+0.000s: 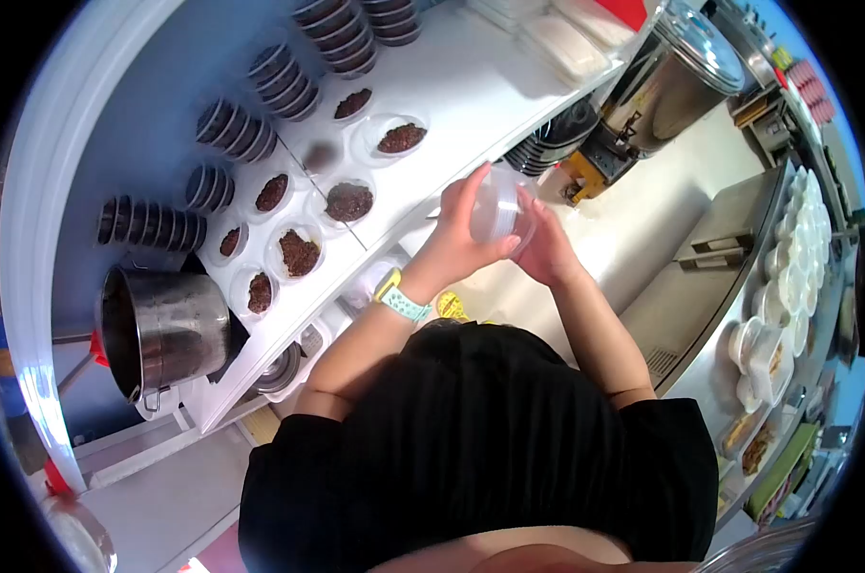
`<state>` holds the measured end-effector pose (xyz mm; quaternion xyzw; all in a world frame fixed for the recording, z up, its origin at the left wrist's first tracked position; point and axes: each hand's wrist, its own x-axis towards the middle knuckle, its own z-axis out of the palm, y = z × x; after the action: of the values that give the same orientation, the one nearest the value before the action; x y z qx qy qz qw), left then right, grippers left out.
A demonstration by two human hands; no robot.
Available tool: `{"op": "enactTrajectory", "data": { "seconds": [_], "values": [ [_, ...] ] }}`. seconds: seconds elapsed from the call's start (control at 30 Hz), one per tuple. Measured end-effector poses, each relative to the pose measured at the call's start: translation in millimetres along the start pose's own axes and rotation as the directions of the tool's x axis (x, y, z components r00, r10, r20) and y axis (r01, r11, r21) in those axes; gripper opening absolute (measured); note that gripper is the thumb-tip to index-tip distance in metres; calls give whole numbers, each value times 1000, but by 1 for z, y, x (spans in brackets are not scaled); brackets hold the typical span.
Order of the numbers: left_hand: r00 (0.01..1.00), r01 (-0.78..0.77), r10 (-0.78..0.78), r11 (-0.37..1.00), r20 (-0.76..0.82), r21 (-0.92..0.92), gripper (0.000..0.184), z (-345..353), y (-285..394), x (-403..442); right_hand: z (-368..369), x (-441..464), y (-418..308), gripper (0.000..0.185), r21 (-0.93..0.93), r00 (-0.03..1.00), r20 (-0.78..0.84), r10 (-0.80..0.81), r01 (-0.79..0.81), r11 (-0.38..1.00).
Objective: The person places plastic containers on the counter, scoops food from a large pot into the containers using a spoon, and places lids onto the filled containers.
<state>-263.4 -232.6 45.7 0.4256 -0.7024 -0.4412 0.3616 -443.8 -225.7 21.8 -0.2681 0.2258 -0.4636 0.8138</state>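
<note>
Both of my hands are around a clear round plastic container [496, 202], held in the air past the counter's edge. My left hand [463, 234] grips its left side, thumb and fingers wrapped about it. On the other side, my right hand [547, 244] has its fingers against the container; its palm is partly hidden. Nearest on the white counter [452, 115] are several clear cups with dark brown crumbly food, among them a filled cup [348, 201] and another filled cup [299, 251].
Stacks of dark-filled cups [284, 81] line the back wall. A large metal pot [165, 320] stands at the counter's left end. To the right are a steel urn [671, 86], stacked black containers [552, 138] and a steel worktop with white containers [791, 258].
</note>
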Motion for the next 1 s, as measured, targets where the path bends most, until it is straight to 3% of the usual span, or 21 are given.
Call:
{"op": "enactTrajectory", "data": {
  "seconds": [0.03,0.1,0.17,0.23,0.3,0.37,0.43,0.5,0.57,0.63,0.67,0.7,0.73,0.8,0.87,0.9,0.93,0.97,1.0],
  "values": [
    [1000,-6,6,1000,-15,-5,100,-1,-1,13,-4,9,-8,76,-14,1000,8,6,-6,1000],
    [996,0,17,979,-82,205,102,-1,-5,34,-21,26,-20,67,8,995,-75,-68,68,998],
    [987,-50,90,959,-132,277,101,0,-4,60,-60,42,-31,58,-223,939,-226,-258,207,952],
    [978,121,-21,871,-209,477,97,7,0,85,-52,43,-60,47,-461,758,-357,-546,365,808],
    [963,168,-30,843,-267,511,94,14,-6,113,-55,54,-87,40,-535,586,-348,-732,517,668],
    [961,256,-130,750,-244,609,93,17,-11,142,-62,70,-111,36,-567,559,-297,-774,549,614],
    [947,307,-165,716,-276,627,91,20,-25,168,-66,89,-128,36,-439,688,-272,-673,534,723],
    [915,402,-274,569,-296,717,91,23,-38,197,-60,116,-141,34,-412,801,-278,-530,398,819],
    [886,463,-296,545,-357,699,93,33,-61,206,-51,143,-149,35,-377,894,-262,-363,251,892],
    [903,387,-63,549,-425,741,95,31,-72,208,-46,177,-150,35,-407,962,-168,-215,131,904],
    [932,335,-80,565,-354,754,96,29,-68,195,-38,189,-149,35,-443,977,-133,-164,90,892],
    [922,277,41,624,-385,731,95,32,-62,173,-32,202,-143,35,-440,993,-54,-109,74,895],
    [886,234,172,634,-430,737,79,36,-58,152,-27,217,-133,33,-508,998,-46,-45,16,861],
    [881,258,2,835,-472,486,56,37,-51,106,-11,242,-107,31,-617,998,-25,64,-66,784],
    [627,432,-277,901,-728,29,46,43,-49,72,4,262,-79,30,-657,992,2,126,-93,748],
    [526,412,-371,898,-765,-153,43,40,-53,63,5,273,-64,30,-770,989,17,146,-80,634],
    [452,376,-334,912,-827,-163,43,40,-62,58,1,283,-50,30,-862,986,27,166,-61,503],
    [369,340,-298,925,-880,-171,43,40,-74,55,-9,296,-34,30,-863,984,31,175,-62,501],
    [360,340,-300,924,-883,-175,43,37,-86,56,-22,309,-16,30,-910,984,178,-4,166,380]
  ]
}}
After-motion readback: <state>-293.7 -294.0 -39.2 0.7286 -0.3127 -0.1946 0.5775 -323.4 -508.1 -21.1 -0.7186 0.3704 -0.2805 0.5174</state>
